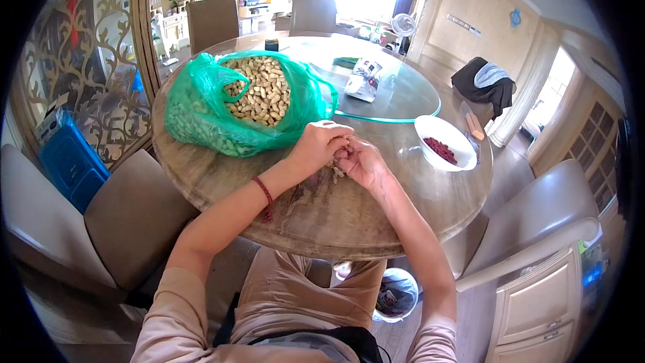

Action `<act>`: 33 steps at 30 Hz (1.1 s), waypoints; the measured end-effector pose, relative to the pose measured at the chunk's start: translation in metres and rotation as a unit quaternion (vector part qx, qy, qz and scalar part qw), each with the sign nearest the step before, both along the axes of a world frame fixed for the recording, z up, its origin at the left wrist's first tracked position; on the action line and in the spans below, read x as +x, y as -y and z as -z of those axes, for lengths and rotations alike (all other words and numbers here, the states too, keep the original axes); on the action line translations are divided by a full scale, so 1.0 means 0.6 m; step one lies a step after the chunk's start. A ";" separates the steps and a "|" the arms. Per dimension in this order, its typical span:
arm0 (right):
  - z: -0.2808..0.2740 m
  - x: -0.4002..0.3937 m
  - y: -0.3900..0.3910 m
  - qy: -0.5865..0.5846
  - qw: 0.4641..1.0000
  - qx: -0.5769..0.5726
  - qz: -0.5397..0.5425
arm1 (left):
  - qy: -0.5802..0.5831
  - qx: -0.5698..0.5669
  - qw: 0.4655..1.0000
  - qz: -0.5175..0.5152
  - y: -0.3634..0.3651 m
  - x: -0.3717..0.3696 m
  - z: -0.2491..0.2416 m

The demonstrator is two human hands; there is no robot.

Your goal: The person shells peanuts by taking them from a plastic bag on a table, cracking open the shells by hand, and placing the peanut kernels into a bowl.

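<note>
My left hand (pixel 320 143) and my right hand (pixel 364 164) meet above the near half of the table, both closed with their fingertips together. Between them is what looks like a peanut, mostly hidden by the fingers. Just below lie some pale peanut shells (pixel 336 175) on the tabletop. To the left, close to my left hand, a green plastic bag (pixel 222 136) stands open, full of unshelled peanuts (pixel 265 91). A white bowl (pixel 457 136) with dark red peanut kernels (pixel 440 150) sits to the right of my right hand.
The round table (pixel 282 218) carries a glass turntable (pixel 403 94) with a silver packet (pixel 364 80) on it. A small dark jar (pixel 271 45) stands behind the bag. A lined bin (pixel 396 294) is on the floor by my legs. Chairs (pixel 537 208) surround the table.
</note>
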State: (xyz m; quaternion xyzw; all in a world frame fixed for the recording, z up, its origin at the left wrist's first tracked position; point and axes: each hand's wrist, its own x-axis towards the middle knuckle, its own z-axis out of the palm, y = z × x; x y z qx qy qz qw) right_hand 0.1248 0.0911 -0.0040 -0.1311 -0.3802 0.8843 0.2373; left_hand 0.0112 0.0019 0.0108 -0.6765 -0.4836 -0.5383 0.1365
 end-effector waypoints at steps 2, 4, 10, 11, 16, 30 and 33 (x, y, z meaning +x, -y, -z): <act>-0.003 0.003 -0.002 -0.019 0.999 0.014 -0.024 | 0.022 -0.015 1.000 0.002 0.002 -0.003 -0.001; -0.011 0.010 -0.004 -0.033 0.998 0.026 -0.049 | 0.033 -0.010 0.999 0.000 0.002 -0.010 -0.004; -0.021 0.022 -0.024 -0.012 0.990 0.143 -0.013 | 0.041 -0.122 0.991 -0.023 0.014 -0.062 -0.013; -0.019 0.023 -0.028 -0.010 0.990 0.140 -0.018 | 0.022 -0.160 0.986 -0.029 0.015 -0.070 -0.012; -0.029 0.029 -0.018 0.026 0.980 0.199 -0.014 | -0.041 -0.198 0.979 -0.022 0.016 -0.069 -0.006; -0.040 0.034 -0.010 0.027 0.962 0.270 -0.024 | -0.016 -0.115 0.991 0.068 0.021 -0.048 -0.007; -0.037 0.033 -0.014 -0.002 0.967 0.250 -0.043 | -0.051 -0.109 0.991 0.054 0.019 -0.036 -0.002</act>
